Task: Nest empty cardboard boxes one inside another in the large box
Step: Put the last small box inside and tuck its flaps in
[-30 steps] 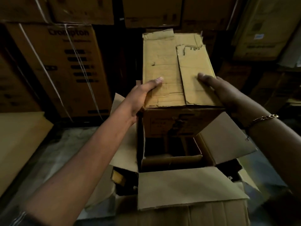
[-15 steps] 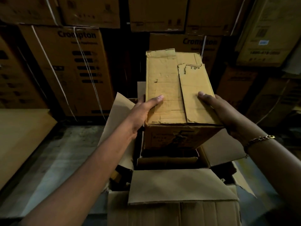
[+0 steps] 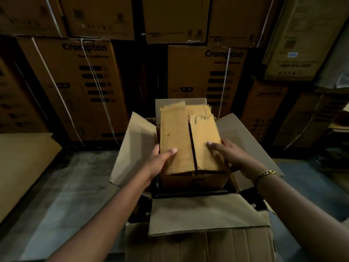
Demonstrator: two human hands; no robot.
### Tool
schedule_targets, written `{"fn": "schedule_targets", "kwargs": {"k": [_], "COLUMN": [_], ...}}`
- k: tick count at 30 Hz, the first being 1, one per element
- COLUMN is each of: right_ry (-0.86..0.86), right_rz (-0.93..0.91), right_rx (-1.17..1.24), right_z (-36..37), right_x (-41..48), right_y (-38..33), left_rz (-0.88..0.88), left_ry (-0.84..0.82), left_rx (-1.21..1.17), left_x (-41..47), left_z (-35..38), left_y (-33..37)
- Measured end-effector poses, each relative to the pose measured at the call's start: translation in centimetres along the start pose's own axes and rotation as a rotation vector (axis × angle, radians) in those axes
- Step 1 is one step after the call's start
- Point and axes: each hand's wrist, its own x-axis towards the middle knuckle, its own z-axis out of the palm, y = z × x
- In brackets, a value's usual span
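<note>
Left grip (image 3: 160, 159) and right grip (image 3: 232, 157) clamp small corrugated box (image 3: 175, 133) from both sides, thumbs on its torn top flaps. The box sits between the grips, partway down in large box (image 3: 198, 246), plain flaps splayed.

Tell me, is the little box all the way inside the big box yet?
Not quite. Done: the large box stands with its flaps open, and the small box has its bottom inside the opening. In hand: the left hand and right hand hold its sides. Left: its top sticks up above the rim, so it needs lowering further in.
</note>
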Motion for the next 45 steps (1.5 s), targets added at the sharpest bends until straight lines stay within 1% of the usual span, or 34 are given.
{"fn": "schedule_targets", "kwargs": {"k": [3, 6, 8, 11, 14, 17, 18, 21, 22, 24, 25, 26, 28, 30, 35, 39, 42, 45], "right_ry": [-0.004, 0.004, 0.020, 0.089, 0.104, 0.129, 0.122, 0.048, 0.041, 0.059, 0.066, 0.068, 0.065, 0.064, 0.036, 0.118, 0.143, 0.099], "right_rz": [0.037, 0.060, 0.036, -0.019, -0.055, -0.055, -0.054, -0.035, -0.031, -0.065, -0.102, -0.137, -0.176, -0.166, -0.105, -0.127, -0.141, -0.102], "right_rx": [-0.089, -0.129, -0.216, -0.374, -0.459, -0.637, -0.677, -0.688, -0.737, -0.946, -1.054, -1.129, -1.178, -1.179, -1.145, -1.097, -1.050, -0.947], "right_z": [1.2, 1.6, 1.5, 1.7, 2.1, 2.2, 2.0, 2.0, 2.4, 3.7, 4.5, 5.2, 5.6, 5.5, 6.9, 7.8, 7.0, 5.5], "right_x": [1.2, 2.4, 2.9, 3.4, 3.7, 4.4, 4.7, 6.3, 6.7, 7.5, 7.8, 8.1, 9.0, 9.8, 10.8, 10.5, 9.7, 9.2], "right_y": [2.0, 2.8, 2.8, 2.7, 2.6, 2.0, 1.7, 1.4, 1.6, 2.3, 2.6, 3.0, 3.3, 3.4, 4.3, 5.4, 5.6, 5.3], "left_rz": [-0.041, -0.007, 0.003, 0.045, 0.076, 0.118, 0.125, 0.114, 0.128, 0.175, 0.178, 0.171, 0.151, 0.144, 0.199, 0.229, 0.239, 0.164], "left_ry": [-0.018, 0.001, 0.020, 0.046, 0.061, 0.118, 0.118, 0.063, 0.061, 0.076, 0.073, 0.064, 0.039, 0.023, 0.013, 0.011, 0.043, 0.050], "left_rx": [0.146, 0.356, 0.503, 0.725, 0.806, 0.925, 0.954, 1.064, 1.153, 1.351, 1.398, 1.413, 1.402, 1.396, 1.452, 1.495, 1.445, 1.309], "left_x": [0.7, 1.6, 2.0, 2.8, 3.7, 4.7, 5.1, 6.4, 6.9, 7.7, 7.9, 8.3, 9.0, 9.7, 11.0, 11.0, 10.3, 9.5], "left_z": [0.5, 0.5, 0.5, 0.6, 1.0, 1.7, 1.9, 1.6, 1.3, 0.8, 0.7, 0.6, 0.7, 1.0, 1.4, 1.5, 1.8, 2.1], "left_y": [-1.3, -2.1, -2.1, -2.4, -2.7, -2.1, -1.9, -2.0, -2.5, -3.8, -4.3, -4.9, -5.5, -5.5, -5.5, -5.8, -5.8, -6.0]}}
